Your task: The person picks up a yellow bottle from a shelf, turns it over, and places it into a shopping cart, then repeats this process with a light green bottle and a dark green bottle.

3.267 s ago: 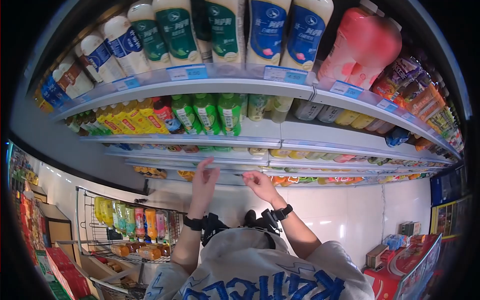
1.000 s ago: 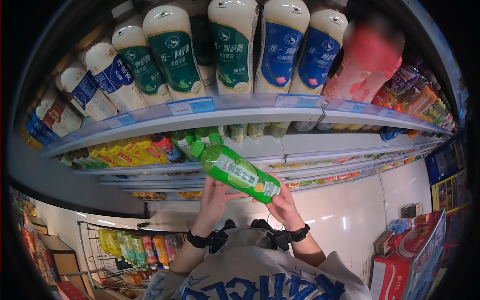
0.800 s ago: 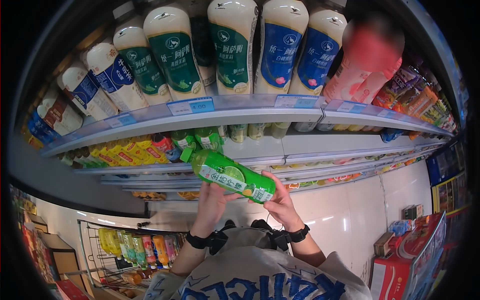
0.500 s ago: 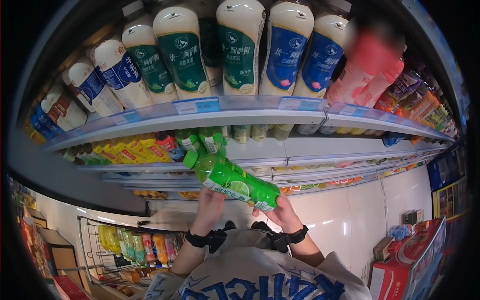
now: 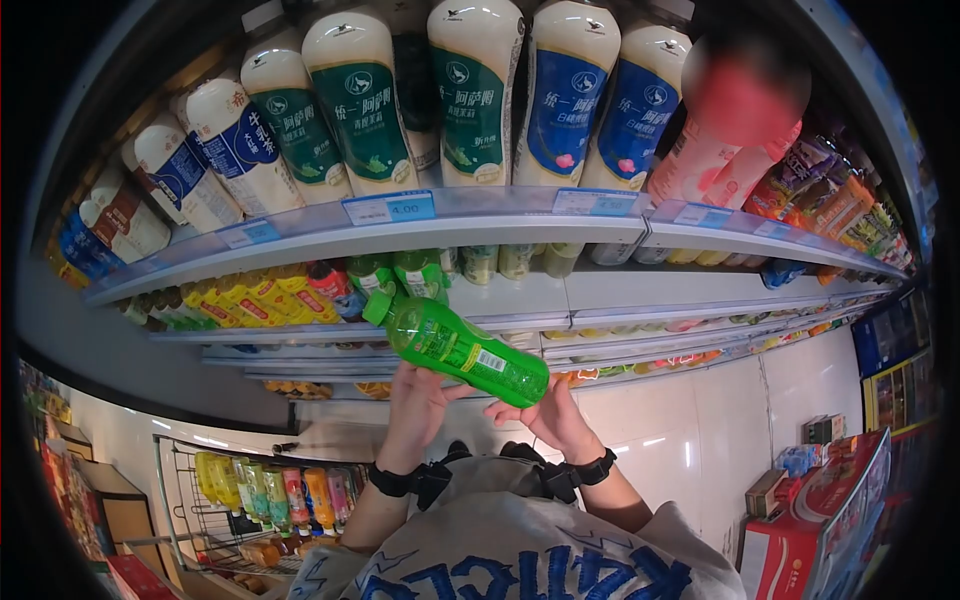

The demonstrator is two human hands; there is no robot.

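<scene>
Rolled about its long axis since half a second ago, the green bottle (image 5: 465, 350) no longer shows the lime picture and large lettering; a pale panel that looks like a barcode (image 5: 487, 361) and small print face the camera instead. That suggests the bottle is being turned to view its sides rather than carried off. It lies tilted in front of the shelves, cap (image 5: 377, 307) up and to the left, base down to the right. Beneath the cap end, the left hand (image 5: 418, 402) is cupped with the palm turned up; the bottle covers part of it, so I cannot tell whether it pinches. At the base, the right hand (image 5: 550, 415) holds loosely, thumb to one side and fingers partly spread below.

Just behind the cap, two similar green bottles (image 5: 420, 272) stand on the lower shelf, where three stood some three seconds ago. Left of them are yellow packs (image 5: 265, 300). Above, the upper shelf (image 5: 500, 218) bears white bottles with green labels (image 5: 360, 120) and blue labels (image 5: 570, 120), with pink bottles (image 5: 695, 165) to their right. Lower left, a wire cart (image 5: 170, 480) holds coloured bottles (image 5: 295, 492).
</scene>
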